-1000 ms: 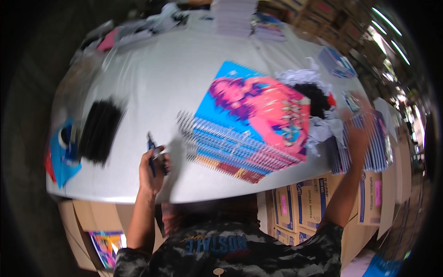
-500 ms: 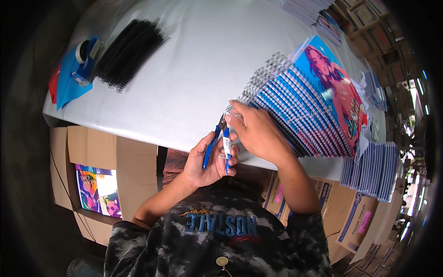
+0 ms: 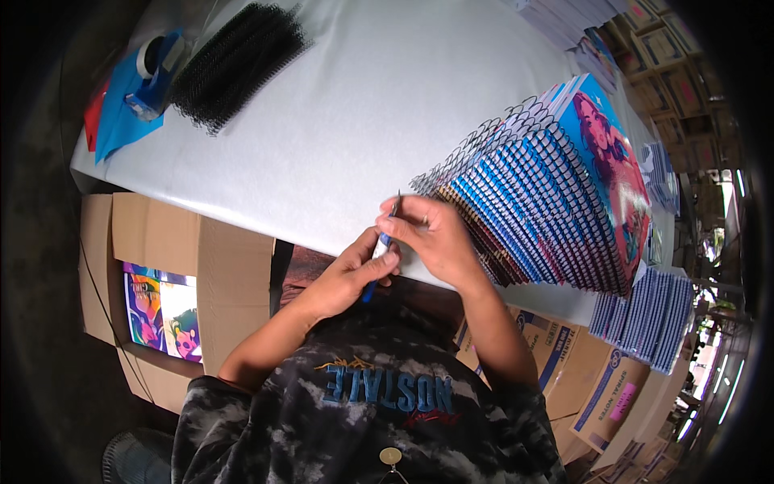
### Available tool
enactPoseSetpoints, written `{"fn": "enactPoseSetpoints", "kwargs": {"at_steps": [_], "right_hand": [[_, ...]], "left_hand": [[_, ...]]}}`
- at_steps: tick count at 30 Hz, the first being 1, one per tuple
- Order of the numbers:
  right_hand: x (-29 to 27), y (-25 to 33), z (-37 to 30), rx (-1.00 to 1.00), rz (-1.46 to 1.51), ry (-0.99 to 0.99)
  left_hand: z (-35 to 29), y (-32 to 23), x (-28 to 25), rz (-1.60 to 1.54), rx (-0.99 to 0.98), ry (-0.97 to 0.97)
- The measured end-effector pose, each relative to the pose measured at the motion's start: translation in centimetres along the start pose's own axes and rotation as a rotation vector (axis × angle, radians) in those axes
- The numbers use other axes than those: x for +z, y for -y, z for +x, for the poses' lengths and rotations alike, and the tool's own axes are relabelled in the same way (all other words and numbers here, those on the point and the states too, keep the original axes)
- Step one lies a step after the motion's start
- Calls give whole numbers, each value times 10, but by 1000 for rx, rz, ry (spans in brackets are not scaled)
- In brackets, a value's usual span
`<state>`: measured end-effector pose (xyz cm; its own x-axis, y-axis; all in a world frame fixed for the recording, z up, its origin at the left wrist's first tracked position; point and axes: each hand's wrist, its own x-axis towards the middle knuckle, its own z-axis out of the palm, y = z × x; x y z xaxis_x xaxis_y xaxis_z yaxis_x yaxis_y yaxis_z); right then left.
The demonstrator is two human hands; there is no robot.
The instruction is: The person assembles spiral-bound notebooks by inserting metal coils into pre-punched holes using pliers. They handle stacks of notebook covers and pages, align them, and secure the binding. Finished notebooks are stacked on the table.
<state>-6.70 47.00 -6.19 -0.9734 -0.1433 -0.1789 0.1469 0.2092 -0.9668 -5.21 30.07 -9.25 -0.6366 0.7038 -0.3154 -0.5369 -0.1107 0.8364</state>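
A pair of blue-handled wire cutters [image 3: 381, 244] with a white wrap on one handle is in my hands at the table's front edge. My left hand [image 3: 347, 282] is closed round the handles, which lie close together. Beside it my right hand [image 3: 435, 238] has its fingertips pinched at the upper end of the handles, below the dark, narrow jaws pointing away from me. Just right of my right hand stands a large stack of spiral notebooks [image 3: 532, 210] with blue and pink covers. Their wire coils face me, and loose coil ends stick out at the stack's left.
A bundle of black spiral coils [image 3: 238, 64] lies at the far left of the white-covered table [image 3: 339, 145], near a blue tape dispenser [image 3: 157, 81]. An open carton [image 3: 234, 282] stands below left. More notebooks [image 3: 645, 319] are stacked at right, above cartons [image 3: 609, 395].
The cutters' spread handles have come together and turned more upright. My right hand has come off the coil ends at the stack and onto the cutters. The view has shifted slightly.
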Motion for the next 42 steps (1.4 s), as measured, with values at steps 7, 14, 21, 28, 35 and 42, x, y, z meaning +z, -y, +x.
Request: {"fn": "enactPoseSetpoints", "kwargs": {"at_steps": [7,14,21,28,35,42], "right_hand": [[-8,95,62,-28,-1560,321],[-12,44,103,232,-1701,577],[-7,52,105,302,-1622,625],[-10,44,105,243,-1597,577],[-18,27,117,286,-1470,661],[-14,44,115,313,-1489,606]], "left_hand": [[22,19,17,-790,-151,-33],[45,32,28,-1035,-297,210],[56,29,24,-858,-332,97],[60,23,21,-800,-298,52],[53,9,18,-700,-329,54],[47,2,25,-403,-316,-8]]}}
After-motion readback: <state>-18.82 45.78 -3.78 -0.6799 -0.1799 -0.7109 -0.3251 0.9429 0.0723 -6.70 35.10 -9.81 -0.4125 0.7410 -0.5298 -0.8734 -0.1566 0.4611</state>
